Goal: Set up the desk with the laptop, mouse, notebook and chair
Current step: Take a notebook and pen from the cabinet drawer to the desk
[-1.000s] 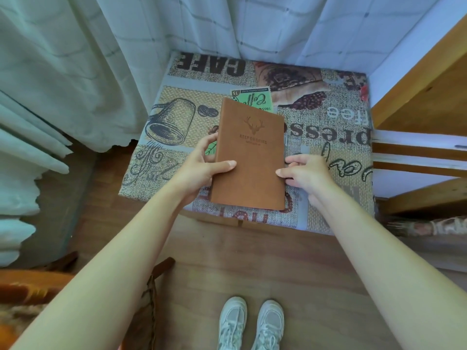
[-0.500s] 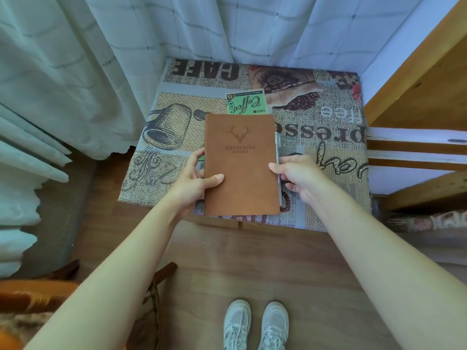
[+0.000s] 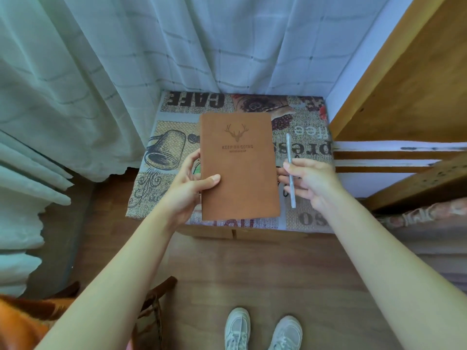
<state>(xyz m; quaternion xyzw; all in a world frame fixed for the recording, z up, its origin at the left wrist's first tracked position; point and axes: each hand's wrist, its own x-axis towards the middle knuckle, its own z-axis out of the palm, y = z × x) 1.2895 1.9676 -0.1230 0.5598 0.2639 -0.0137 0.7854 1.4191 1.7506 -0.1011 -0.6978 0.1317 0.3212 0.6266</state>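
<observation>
Your left hand (image 3: 185, 189) grips the notebook (image 3: 238, 165) by its left edge: the thumb lies across the brown cover and the fingers curl behind it, mostly hidden. You hold the notebook closed and cover-up above the table (image 3: 161, 198), with the stag emblem and the words "KEEP ON GOING" readable; the smaller line beneath is too fine to make out. It covers much of the middle of the printed cloth, so you cannot tell what lies beneath, apart from a sliver of green and red by your left fingers. Whether its lower edge touches the table cannot be told either.

Your right hand (image 3: 312, 181) pinches a pen (image 3: 290, 170) between thumb and fingers, just right of the notebook. The pen points away from you, its far end over the cloth's lettering and its near end sticking out below your palm. Its tip and cap are too blurred to tell apart.

The curtain (image 3: 177, 46) hangs over the table's far edge and hides the wall behind it. A wooden frame (image 3: 404, 79) is cut off at the right, and something orange (image 3: 17, 322) is cut off at the lower left. Your shoes (image 3: 262, 329) stand on the wooden floor (image 3: 252, 269), their heels out of view.
</observation>
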